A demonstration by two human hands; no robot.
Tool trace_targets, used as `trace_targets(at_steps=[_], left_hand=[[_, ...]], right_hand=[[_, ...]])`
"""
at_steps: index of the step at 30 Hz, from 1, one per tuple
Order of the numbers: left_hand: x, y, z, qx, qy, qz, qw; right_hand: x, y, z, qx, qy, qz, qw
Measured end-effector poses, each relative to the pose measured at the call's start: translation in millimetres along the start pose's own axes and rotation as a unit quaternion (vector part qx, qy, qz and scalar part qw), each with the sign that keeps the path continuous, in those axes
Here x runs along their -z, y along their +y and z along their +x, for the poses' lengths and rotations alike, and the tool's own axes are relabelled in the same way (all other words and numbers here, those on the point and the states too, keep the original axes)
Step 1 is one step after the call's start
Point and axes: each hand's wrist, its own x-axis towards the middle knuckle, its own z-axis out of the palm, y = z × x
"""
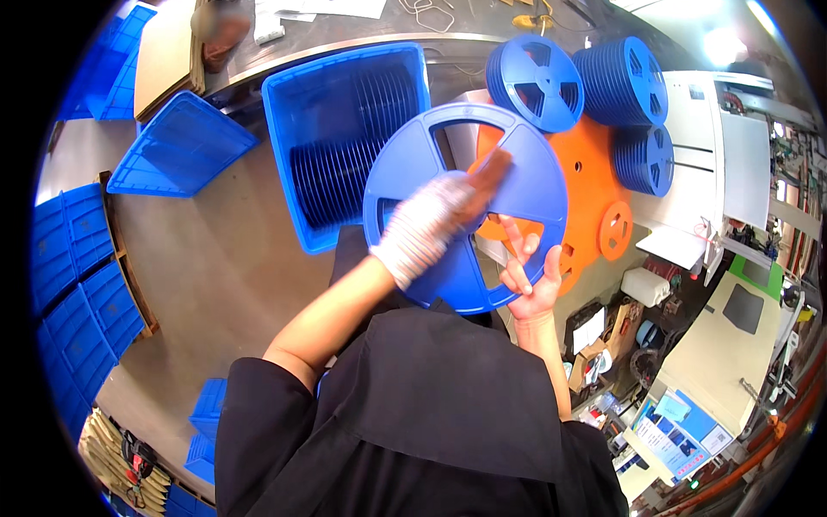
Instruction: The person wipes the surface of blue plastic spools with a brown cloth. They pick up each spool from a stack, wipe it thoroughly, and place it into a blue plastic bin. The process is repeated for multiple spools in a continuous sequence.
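Note:
A large blue plastic reel disc with wide cut-out windows is held in front of my body. My right hand, bare, grips its lower right rim, the fingers showing through a window. Over the disc's middle is my left hand in a white knitted glove, smeared by motion. A brown elongated patch extends from the glove across the disc's face; whether it is a held thing or the coated glove fingers, I cannot tell. Beyond the disc, a blue crate holds rows of blue discs standing on edge.
An orange round table at the right carries stacks of blue reels and a small orange disc. A white machine stands further right. Blue crates are stacked on the left; a grey bench runs along the back.

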Motion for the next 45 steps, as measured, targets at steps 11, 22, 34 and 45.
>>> trace_targets(at_steps=[11, 22, 34, 45], left_hand=[[14.2, -17.1, -60.4, -0.118, -0.075, 0.116, 0.983], [72.9, -50.1, -94.6, 0.013, 0.243, -0.031, 0.969], [73.2, -25.8, -68.6, -0.152, -0.008, 0.314, 0.937], [62.9, -34.9, -105.0, 0.320, 0.011, -0.548, 0.773]], right_hand=[[-2.0, 20.1, -9.8, 0.003, 0.018, 0.022, 1.000], [-11.6, -0.1, -10.4, 0.051, -0.039, 0.007, 0.998], [-37.2, -27.0, 15.1, 0.009, -0.162, 0.071, 0.984], [-46.2, -43.0, 6.2, 0.192, 0.069, -0.393, 0.897]])
